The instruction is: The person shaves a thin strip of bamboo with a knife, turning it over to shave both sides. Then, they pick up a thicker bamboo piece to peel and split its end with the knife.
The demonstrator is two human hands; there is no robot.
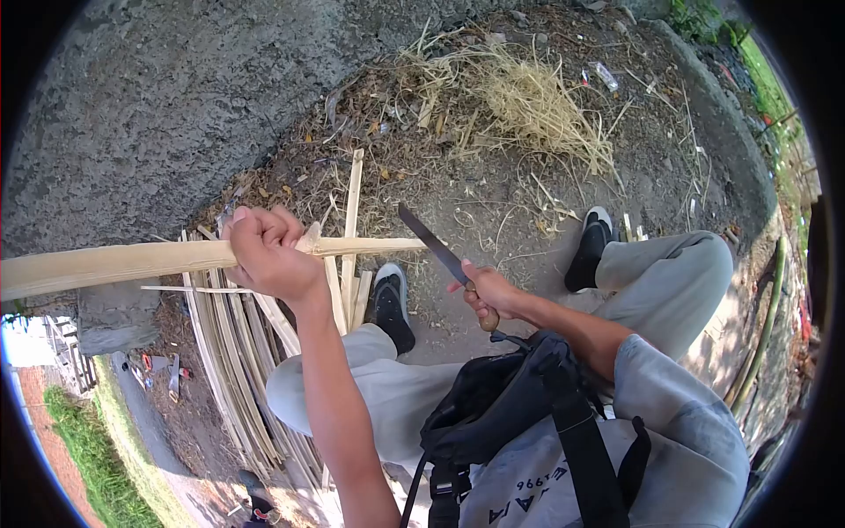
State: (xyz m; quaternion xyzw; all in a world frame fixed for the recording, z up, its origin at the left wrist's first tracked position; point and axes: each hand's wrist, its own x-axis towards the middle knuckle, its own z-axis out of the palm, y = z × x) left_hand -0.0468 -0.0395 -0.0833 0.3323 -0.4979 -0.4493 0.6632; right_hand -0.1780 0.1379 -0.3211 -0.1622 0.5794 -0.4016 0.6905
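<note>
Okay, gripping bamboo strip (pixel 176 259) with left hand (pixel 271 255), knife (pixel 437 245) with right hand (pixel 487 293). Might skid off strip's tip if pushed hard.

Looks like a makeshift outdoor work spot, set on bare earth (pixel 528 255) beside a rough grey concrete surface (pixel 158 114). Reads as a workplace from a knife (pixel 431 242) and a long pale strip (pixel 114 267) held above the ground, a bundle of similar strips (pixel 224 352) at the left, and a tangle of fine pale shavings (pixel 528 101) near the top. Includes dry litter (pixel 326 172) and a scrap of clear plastic (pixel 606 77). Opens at lower left onto daylight and green grass (pixel 75 431).
</note>
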